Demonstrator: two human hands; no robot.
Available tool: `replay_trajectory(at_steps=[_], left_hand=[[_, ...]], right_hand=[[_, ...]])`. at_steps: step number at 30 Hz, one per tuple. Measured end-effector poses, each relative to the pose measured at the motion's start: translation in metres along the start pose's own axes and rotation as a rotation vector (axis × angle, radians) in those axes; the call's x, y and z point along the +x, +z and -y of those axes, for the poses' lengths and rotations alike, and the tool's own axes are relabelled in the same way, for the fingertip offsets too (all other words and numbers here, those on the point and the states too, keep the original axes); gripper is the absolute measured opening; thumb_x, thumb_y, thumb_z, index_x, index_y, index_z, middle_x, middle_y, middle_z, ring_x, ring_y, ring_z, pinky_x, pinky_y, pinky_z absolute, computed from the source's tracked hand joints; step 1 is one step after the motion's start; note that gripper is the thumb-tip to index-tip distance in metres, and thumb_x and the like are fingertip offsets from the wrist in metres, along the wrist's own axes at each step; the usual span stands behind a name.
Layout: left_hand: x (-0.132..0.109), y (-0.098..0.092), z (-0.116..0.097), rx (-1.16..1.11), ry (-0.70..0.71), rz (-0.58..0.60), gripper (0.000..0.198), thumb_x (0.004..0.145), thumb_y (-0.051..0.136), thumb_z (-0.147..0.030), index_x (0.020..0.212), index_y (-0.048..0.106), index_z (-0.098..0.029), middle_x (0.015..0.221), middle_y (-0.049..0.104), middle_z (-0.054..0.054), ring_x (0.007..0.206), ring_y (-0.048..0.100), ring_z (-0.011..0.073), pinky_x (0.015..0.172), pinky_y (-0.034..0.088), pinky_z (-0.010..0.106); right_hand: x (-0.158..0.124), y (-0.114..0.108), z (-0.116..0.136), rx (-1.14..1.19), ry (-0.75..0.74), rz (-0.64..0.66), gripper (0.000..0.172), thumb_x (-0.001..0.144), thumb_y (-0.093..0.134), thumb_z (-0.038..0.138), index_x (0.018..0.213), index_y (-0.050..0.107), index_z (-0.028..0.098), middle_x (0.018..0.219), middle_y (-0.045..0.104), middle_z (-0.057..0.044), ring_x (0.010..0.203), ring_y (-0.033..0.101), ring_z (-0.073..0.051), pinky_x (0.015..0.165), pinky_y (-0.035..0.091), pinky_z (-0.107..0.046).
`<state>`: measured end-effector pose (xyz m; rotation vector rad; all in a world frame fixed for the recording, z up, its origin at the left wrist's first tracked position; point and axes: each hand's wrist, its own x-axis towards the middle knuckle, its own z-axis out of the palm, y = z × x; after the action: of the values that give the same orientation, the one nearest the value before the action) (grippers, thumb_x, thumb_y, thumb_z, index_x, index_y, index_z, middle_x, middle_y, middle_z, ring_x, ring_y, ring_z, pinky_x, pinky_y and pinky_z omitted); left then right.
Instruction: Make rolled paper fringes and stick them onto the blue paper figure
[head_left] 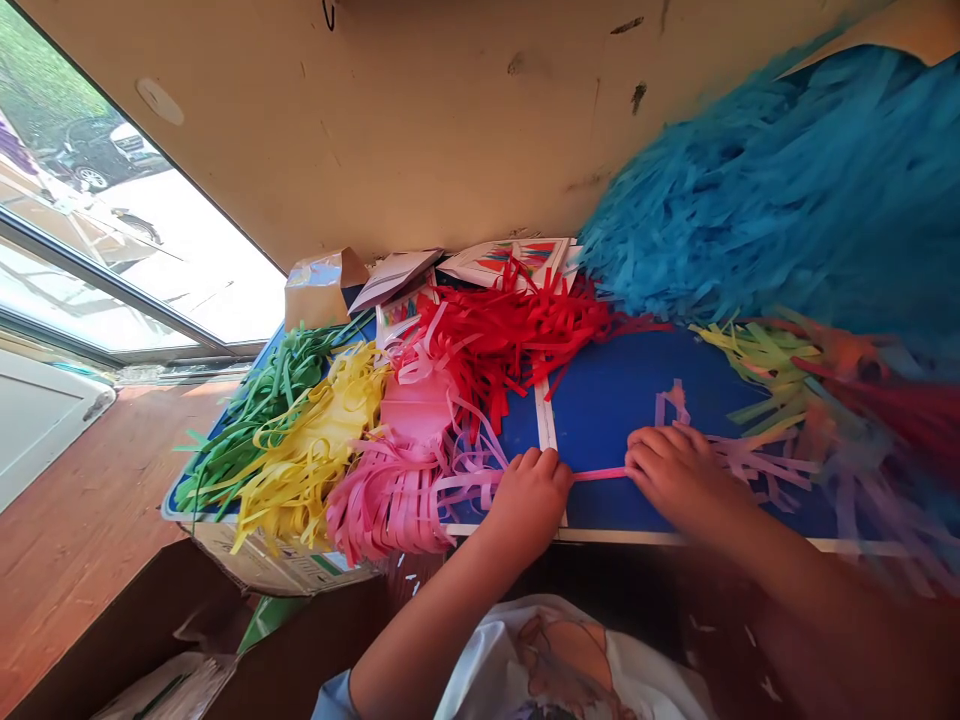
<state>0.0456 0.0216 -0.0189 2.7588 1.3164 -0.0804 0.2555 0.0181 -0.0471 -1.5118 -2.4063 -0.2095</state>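
Note:
Between my two hands a thin pink twisted paper strip (600,474) is stretched just above the blue tabletop. My left hand (529,500) is closed round its left end, with lilac fringe (476,475) sticking out beyond the fist. My right hand (679,475) pinches the other end, and more lilac fringe (772,465) spreads out past it. Left of my left hand lie bunches of cut paper fringe: pink (390,490), yellow (322,440) and green (262,420). Red fringe (525,325) lies behind them.
A large blue fringe heap (765,190) rises at the back right against the wall (420,120). Multicoloured fringe (795,380) lies below it. Paper packets (510,262) sit along the wall. An open cardboard box (300,650) stands below the table's left end, near a glass door (180,250).

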Motion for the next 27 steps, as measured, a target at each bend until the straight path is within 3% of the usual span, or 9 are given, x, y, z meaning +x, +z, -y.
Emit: replay_trajectory(at_steps=[8, 17, 23, 27], left_hand=[[-0.008, 0.010, 0.007, -0.024, -0.084, -0.070, 0.018, 0.092, 0.042, -0.023, 0.091, 0.059, -0.017, 0.091, 0.055, 0.005, 0.085, 0.050, 0.0192, 0.076, 0.044, 0.032], [-0.019, 0.000, 0.013, -0.101, -0.209, -0.033, 0.021, 0.091, 0.044, -0.030, 0.090, 0.061, -0.019, 0.095, 0.056, 0.005, 0.088, 0.050, 0.0191, 0.078, 0.043, 0.031], [-0.016, -0.007, 0.009, -0.054, -0.365, -0.004, 0.022, 0.087, 0.050, -0.036, 0.085, 0.063, -0.018, 0.090, 0.057, 0.006, 0.088, 0.052, 0.0244, 0.075, 0.042, 0.037], [-0.016, -0.009, 0.010, -0.064, -0.375, 0.010, 0.021, 0.087, 0.050, -0.037, 0.089, 0.061, -0.019, 0.092, 0.056, 0.006, 0.088, 0.052, 0.0237, 0.074, 0.041, 0.035]], right_hand=[[-0.002, 0.003, -0.013, -0.063, 0.010, 0.017, 0.019, 0.085, 0.042, 0.019, 0.073, 0.058, 0.019, 0.088, 0.059, -0.003, 0.083, 0.048, -0.018, 0.085, 0.028, -0.035], [0.000, 0.002, -0.008, -0.116, 0.038, 0.093, 0.018, 0.083, 0.044, 0.021, 0.071, 0.057, 0.018, 0.087, 0.058, -0.005, 0.082, 0.048, -0.019, 0.069, 0.029, -0.032], [0.009, -0.012, 0.005, -0.314, 0.129, 0.162, 0.013, 0.077, 0.047, 0.018, 0.078, 0.060, 0.018, 0.083, 0.059, -0.008, 0.079, 0.049, -0.022, 0.068, 0.027, -0.036], [0.017, -0.024, 0.014, -0.349, 0.167, 0.112, 0.021, 0.072, 0.049, 0.017, 0.088, 0.062, 0.018, 0.086, 0.060, -0.010, 0.083, 0.050, -0.026, 0.070, 0.030, -0.039]])
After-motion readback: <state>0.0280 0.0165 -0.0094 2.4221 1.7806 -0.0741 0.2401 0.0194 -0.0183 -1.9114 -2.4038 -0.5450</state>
